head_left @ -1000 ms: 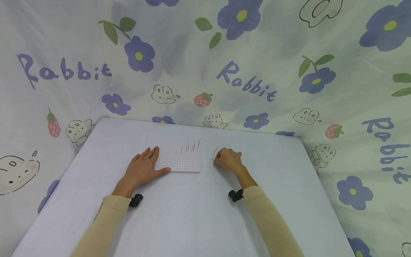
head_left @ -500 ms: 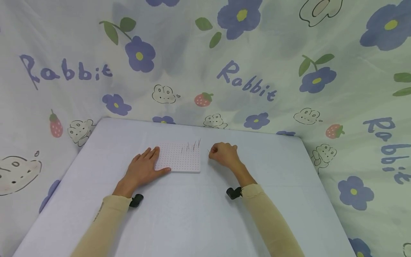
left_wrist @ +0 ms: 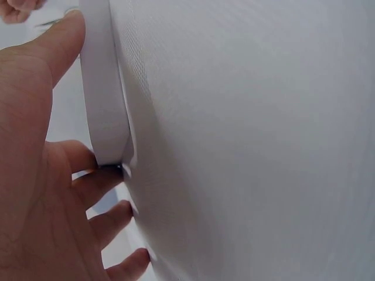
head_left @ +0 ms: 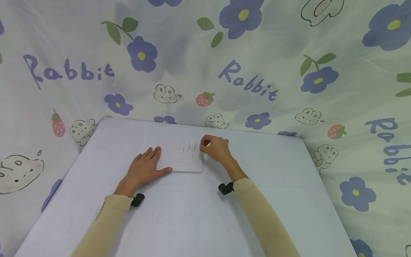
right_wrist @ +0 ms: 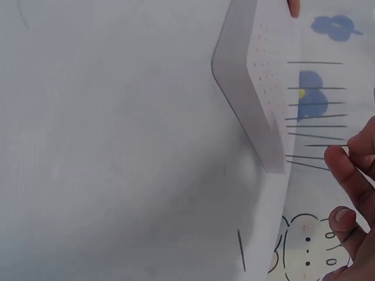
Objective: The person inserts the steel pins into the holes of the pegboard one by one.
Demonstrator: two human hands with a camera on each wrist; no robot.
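Observation:
A white board [head_left: 179, 162] with a grid of small holes lies on the white table. Several thin dark needles [right_wrist: 316, 88] stand upright in it near its far right part. My left hand [head_left: 144, 167] rests at the board's left side with fingers spread; in the left wrist view the thumb [left_wrist: 67, 35] lies along the board's front side and a finger touches its corner. Over the board's far right corner, my right hand [head_left: 216, 148] pinches a thin dark needle [right_wrist: 322, 145] between thumb and forefinger. Its tip points at the board, seemingly apart from the surface.
One loose needle [right_wrist: 241, 250] lies on the table to the right of the board. A curtain [head_left: 179, 71] printed with flowers and rabbits hangs behind the table [head_left: 179, 214]. A small black device [head_left: 226, 188] sits at the right wrist, another [head_left: 138, 200] at the left.
My right hand has lifted a needle off the table and moved left and away to the board's far right corner. The left hand keeps its place on the board.

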